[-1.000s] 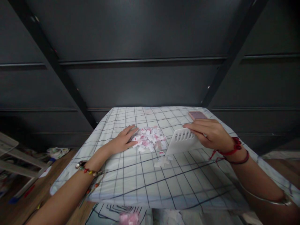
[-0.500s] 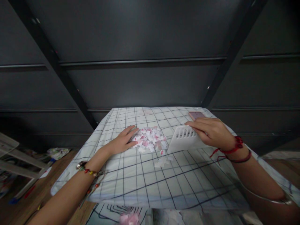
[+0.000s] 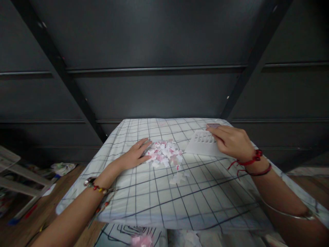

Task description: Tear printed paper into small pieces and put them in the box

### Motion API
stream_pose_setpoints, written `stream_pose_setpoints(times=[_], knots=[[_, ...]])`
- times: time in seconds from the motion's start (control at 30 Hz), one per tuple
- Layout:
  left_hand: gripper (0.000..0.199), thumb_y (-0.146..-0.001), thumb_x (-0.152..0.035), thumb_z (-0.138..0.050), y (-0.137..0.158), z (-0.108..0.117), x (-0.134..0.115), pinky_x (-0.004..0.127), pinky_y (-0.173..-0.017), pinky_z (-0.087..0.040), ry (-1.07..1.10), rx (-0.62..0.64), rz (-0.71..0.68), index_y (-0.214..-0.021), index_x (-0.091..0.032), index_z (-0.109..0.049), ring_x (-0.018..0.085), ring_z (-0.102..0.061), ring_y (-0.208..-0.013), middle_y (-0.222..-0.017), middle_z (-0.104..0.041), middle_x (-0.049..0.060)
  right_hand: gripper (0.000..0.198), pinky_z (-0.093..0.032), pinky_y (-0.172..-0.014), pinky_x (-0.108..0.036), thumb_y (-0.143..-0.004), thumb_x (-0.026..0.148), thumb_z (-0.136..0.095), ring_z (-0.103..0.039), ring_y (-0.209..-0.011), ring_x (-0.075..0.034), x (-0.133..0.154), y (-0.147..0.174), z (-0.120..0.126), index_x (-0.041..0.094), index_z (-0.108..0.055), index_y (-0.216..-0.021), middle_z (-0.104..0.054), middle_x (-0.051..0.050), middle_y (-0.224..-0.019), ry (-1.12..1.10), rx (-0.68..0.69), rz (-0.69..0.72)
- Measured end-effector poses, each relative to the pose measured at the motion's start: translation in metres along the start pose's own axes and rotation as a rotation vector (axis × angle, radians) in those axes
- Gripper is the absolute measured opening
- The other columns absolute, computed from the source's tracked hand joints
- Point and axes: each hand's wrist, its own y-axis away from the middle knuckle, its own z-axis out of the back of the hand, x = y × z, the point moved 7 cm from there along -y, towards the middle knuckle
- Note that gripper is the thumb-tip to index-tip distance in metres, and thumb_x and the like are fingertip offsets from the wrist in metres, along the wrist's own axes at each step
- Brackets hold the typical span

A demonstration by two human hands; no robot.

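Note:
A heap of small torn paper scraps [image 3: 164, 153], white with pink bits, lies on the checked cloth, and a few scraps [image 3: 179, 177] are strewn in front of it. My left hand [image 3: 134, 154] rests flat at the heap's left edge, its fingers spread and touching the scraps. To the right, my right hand [image 3: 231, 142] grips a white plastic slotted plate [image 3: 202, 147] by its upper right part. The plate is tilted, with its row of slots along the top and its lower edge near the cloth, just right of the heap. My fingers hide its right end.
A pinkish phone-like object [image 3: 213, 125] lies behind my right hand. The white checked cloth [image 3: 154, 202] covers the table. Below its front edge are a pink clump [image 3: 142, 240] and other items. A pale metal frame [image 3: 23, 178] stands at left; a dark panelled wall [image 3: 159, 96] rises behind.
My right hand has moved the slotted plate slightly away from me, and the plate's slope has changed. My left hand and the paper heap stay where they were.

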Motion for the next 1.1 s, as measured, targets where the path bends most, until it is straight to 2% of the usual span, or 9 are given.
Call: stream_pose_setpoints(times=[0.13, 0.3, 0.6, 0.77, 0.87, 1.0, 1.1], knots=[[0.056, -0.091, -0.049, -0.035, 0.000, 0.000, 0.000, 0.044, -0.104, -0.023, 0.001, -0.006, -0.006, -0.136, -0.017, -0.024, 0.030, -0.019, -0.130, -0.145, -0.017, 0.014, 0.026, -0.050, -0.071, -0.030, -0.079, 0.012, -0.042, -0.063, -0.081, -0.018, 0.001, -0.002, 0.004, 0.015, -0.063, -0.095, -0.067, -0.006, -0.083, -0.066, -0.018, -0.032], [0.055, -0.092, -0.047, -0.035, 0.000, 0.001, -0.003, 0.044, -0.104, -0.024, -0.002, -0.010, -0.016, -0.136, -0.019, -0.023, 0.029, -0.020, -0.130, -0.145, -0.018, 0.013, 0.025, -0.049, -0.064, -0.029, -0.079, 0.012, -0.042, -0.061, -0.071, -0.018, 0.011, -0.004, 0.008, 0.014, -0.063, -0.092, -0.065, -0.006, -0.073, -0.073, -0.045, 0.023], [0.053, -0.091, -0.046, -0.037, 0.000, 0.002, -0.003, 0.044, -0.103, -0.026, -0.018, -0.033, -0.035, -0.136, -0.020, -0.024, 0.030, -0.022, -0.129, -0.145, -0.019, 0.012, 0.027, -0.048, -0.066, -0.030, -0.079, 0.011, -0.041, -0.060, -0.074, -0.019, 0.007, -0.005, 0.012, 0.014, -0.062, -0.095, -0.066, -0.007, -0.080, -0.014, -0.065, -0.044], [0.055, -0.092, -0.048, -0.034, 0.000, 0.001, -0.002, 0.044, -0.103, -0.024, -0.023, -0.029, -0.033, -0.136, -0.017, -0.025, 0.030, -0.021, -0.130, -0.145, -0.018, 0.014, 0.027, -0.047, -0.060, -0.028, -0.077, 0.010, -0.041, -0.059, -0.066, -0.017, 0.016, -0.006, 0.008, 0.014, -0.063, -0.092, -0.063, -0.005, -0.068, -0.014, -0.024, 0.045], [0.055, -0.092, -0.048, -0.034, 0.000, 0.001, -0.003, 0.043, -0.103, -0.024, -0.024, -0.029, -0.030, -0.136, -0.016, -0.024, 0.030, -0.021, -0.130, -0.144, -0.019, 0.015, 0.029, -0.045, -0.059, -0.027, -0.076, 0.009, -0.039, -0.057, -0.063, -0.015, 0.021, -0.006, 0.006, 0.015, -0.063, -0.091, -0.063, -0.004, -0.068, -0.057, 0.007, 0.087], [0.054, -0.092, -0.048, -0.033, 0.001, 0.002, -0.003, 0.043, -0.103, -0.025, -0.022, -0.031, -0.026, -0.136, -0.018, -0.024, 0.029, -0.022, -0.129, -0.145, -0.019, 0.013, 0.027, -0.045, -0.060, -0.027, -0.079, 0.010, -0.040, -0.058, -0.065, -0.014, 0.021, -0.006, 0.008, 0.015, -0.063, -0.092, -0.064, -0.003, -0.071, -0.173, 0.000, 0.079], [0.055, -0.092, -0.049, -0.033, 0.002, 0.002, -0.002, 0.043, -0.103, -0.026, -0.020, -0.032, -0.018, -0.136, -0.019, -0.024, 0.029, -0.022, -0.129, -0.145, -0.020, 0.012, 0.026, -0.045, -0.059, -0.027, -0.079, 0.008, -0.041, -0.057, -0.065, -0.014, 0.023, -0.007, 0.011, 0.015, -0.063, -0.092, -0.063, -0.004, -0.070, -0.177, -0.037, 0.076]])
